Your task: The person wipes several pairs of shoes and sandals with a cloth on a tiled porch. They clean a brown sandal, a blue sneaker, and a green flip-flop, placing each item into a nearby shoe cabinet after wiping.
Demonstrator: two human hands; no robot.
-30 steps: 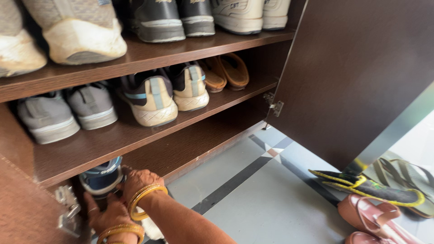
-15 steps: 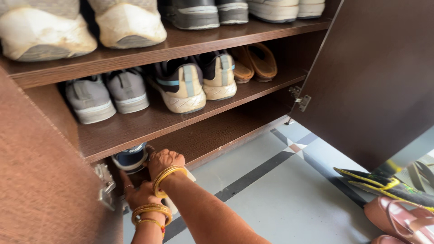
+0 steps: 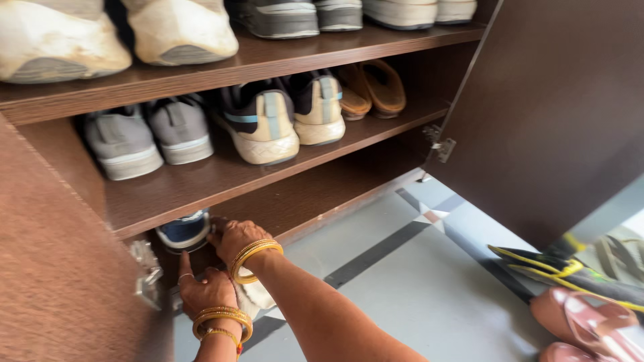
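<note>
**Both hands low at the cabinet's bottom shelf, on a blue-and-white shoe**

Head view: the navy blue sports shoe with a white rubber sole (image 3: 184, 230) sits at about 8 o'clock in the picture, tucked into the lowest compartment of the dark brown wooden shoe cabinet (image 3: 221, 177), only its end showing under the shelf edge. The right hand (image 3: 235, 238), with gold bangles at the wrist, rests at 3 o'clock of that shoe, fingers curled narrow against its side. The left hand (image 3: 204, 291) is at 6 o'clock of the shoe, knuckles up and fingers bent; it seems to press on a pale cloth-like thing (image 3: 258, 298) below, but whether it grips it I cannot tell.

The shoe looks light, with a soft fabric upper that will give under the fingers and a stiffer, grippy sole. I judge the firm heel or the sole rim the sound place to take hold, since the upper would crumple.

On the shelf above stand two grey mesh trainers (image 3: 144, 137), a cream and black pair of trainers with pale blue stripes (image 3: 285, 121), and tan leather sandals (image 3: 372, 90) at 1 o'clock. The top shelf carries scuffed white shoes (image 3: 114, 37), dusty and worn. A metal hinge (image 3: 146, 271) sits at 9 o'clock of the left hand. The open laminate door (image 3: 557, 114) is smooth and matte. The grey tiled floor (image 3: 416, 288) is glossy; on it, at 4 o'clock, lie a black and yellow shoe (image 3: 563, 271) and pink sandals (image 3: 590, 322)
</note>
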